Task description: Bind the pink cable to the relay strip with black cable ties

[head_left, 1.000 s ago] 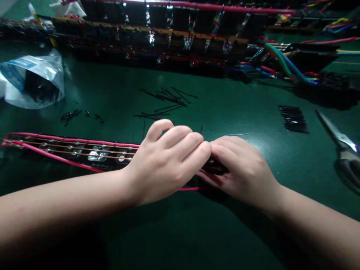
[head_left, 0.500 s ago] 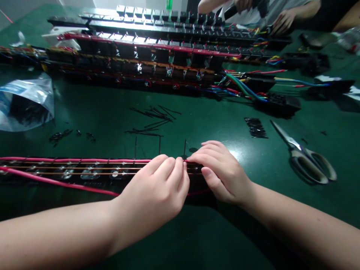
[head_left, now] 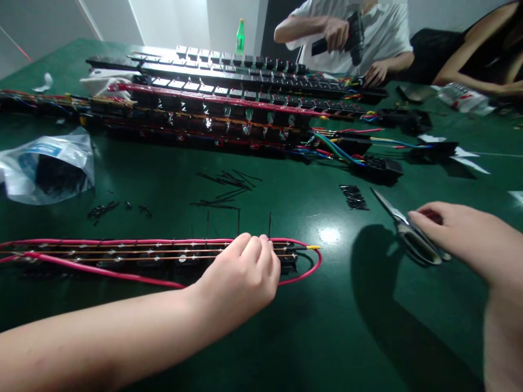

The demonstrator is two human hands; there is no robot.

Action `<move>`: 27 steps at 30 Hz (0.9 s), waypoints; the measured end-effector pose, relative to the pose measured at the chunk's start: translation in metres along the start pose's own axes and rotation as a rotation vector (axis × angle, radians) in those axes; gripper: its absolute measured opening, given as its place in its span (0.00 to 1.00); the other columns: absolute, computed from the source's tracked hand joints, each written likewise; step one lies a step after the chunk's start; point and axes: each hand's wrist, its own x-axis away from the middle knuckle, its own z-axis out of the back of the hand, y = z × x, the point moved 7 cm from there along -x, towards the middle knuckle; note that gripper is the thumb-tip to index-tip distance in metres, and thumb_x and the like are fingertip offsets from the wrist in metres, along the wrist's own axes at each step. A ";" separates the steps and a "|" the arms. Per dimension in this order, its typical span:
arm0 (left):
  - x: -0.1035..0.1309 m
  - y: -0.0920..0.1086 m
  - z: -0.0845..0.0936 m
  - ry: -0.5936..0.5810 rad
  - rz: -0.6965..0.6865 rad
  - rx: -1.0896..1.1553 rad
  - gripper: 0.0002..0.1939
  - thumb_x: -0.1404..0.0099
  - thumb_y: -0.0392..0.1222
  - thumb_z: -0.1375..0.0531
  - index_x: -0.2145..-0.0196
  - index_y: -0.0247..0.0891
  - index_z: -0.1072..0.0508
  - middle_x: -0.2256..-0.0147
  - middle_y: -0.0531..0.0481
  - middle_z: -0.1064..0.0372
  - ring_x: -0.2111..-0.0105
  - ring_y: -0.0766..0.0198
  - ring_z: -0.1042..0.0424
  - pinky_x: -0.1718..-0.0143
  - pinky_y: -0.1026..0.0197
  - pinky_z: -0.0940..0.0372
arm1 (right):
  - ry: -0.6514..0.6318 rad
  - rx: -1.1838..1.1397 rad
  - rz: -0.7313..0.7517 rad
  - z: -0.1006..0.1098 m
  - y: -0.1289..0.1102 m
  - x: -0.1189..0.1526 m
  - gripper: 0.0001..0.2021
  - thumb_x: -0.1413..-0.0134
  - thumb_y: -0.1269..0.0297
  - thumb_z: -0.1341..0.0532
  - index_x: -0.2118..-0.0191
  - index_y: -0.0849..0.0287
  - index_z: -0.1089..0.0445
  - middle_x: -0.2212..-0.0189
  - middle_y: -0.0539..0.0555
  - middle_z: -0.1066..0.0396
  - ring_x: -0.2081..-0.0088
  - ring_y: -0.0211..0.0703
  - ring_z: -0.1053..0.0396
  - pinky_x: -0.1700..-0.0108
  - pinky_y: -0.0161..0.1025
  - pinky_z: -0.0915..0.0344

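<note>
From the head camera, the left hand (head_left: 241, 277) lay curled in a loose fist on the near relay strip (head_left: 143, 257), knuckles pressing its right end, where the red wire (head_left: 304, 269) looped just beyond the fingers. The right hand (head_left: 457, 239) hovered well to the right, fingers closing on the handles of the scissors (head_left: 408, 231), though a firm grip could not be made out. Loose black cable ties (head_left: 224, 185) lay beyond the left hand, and a plastic bag (head_left: 47, 169) far to its left.

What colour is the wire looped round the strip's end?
Pinkish red wire, clearest in the head view.
</note>
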 end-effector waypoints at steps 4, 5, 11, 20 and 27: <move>0.001 0.006 0.001 0.021 0.025 -0.028 0.14 0.33 0.27 0.45 0.54 0.24 0.23 0.56 0.32 0.22 0.62 0.54 0.21 0.59 0.52 0.26 | -0.145 -0.111 -0.043 -0.031 0.047 0.000 0.14 0.47 0.57 0.34 0.78 0.58 0.25 0.80 0.64 0.25 0.83 0.49 0.29 0.81 0.42 0.41; 0.001 0.007 0.002 0.024 0.038 -0.034 0.14 0.34 0.27 0.45 0.54 0.24 0.23 0.56 0.32 0.22 0.62 0.53 0.21 0.59 0.52 0.26 | -0.138 -0.132 -0.036 -0.036 0.053 0.000 0.14 0.47 0.57 0.33 0.79 0.58 0.26 0.81 0.63 0.25 0.84 0.49 0.29 0.82 0.42 0.42; 0.002 0.016 0.004 0.039 0.071 -0.085 0.13 0.34 0.29 0.43 0.55 0.22 0.23 0.58 0.32 0.21 0.60 0.50 0.20 0.59 0.54 0.25 | -0.017 -0.181 -0.014 -0.049 0.065 0.002 0.16 0.45 0.57 0.35 0.81 0.56 0.29 0.85 0.59 0.30 0.86 0.45 0.34 0.80 0.43 0.43; 0.004 0.019 0.005 0.069 0.087 -0.120 0.14 0.35 0.29 0.43 0.54 0.21 0.22 0.58 0.31 0.21 0.59 0.51 0.20 0.57 0.55 0.23 | -0.001 -0.113 -0.293 0.002 0.056 0.010 0.21 0.60 0.41 0.28 0.77 0.53 0.32 0.80 0.64 0.28 0.84 0.51 0.34 0.79 0.49 0.40; 0.006 0.022 0.010 0.073 0.104 -0.079 0.14 0.35 0.28 0.43 0.54 0.21 0.22 0.59 0.31 0.21 0.59 0.50 0.20 0.58 0.55 0.23 | -0.290 -0.259 0.193 -0.011 -0.046 0.014 0.33 0.57 0.34 0.34 0.58 0.61 0.30 0.62 0.67 0.25 0.66 0.56 0.27 0.67 0.47 0.31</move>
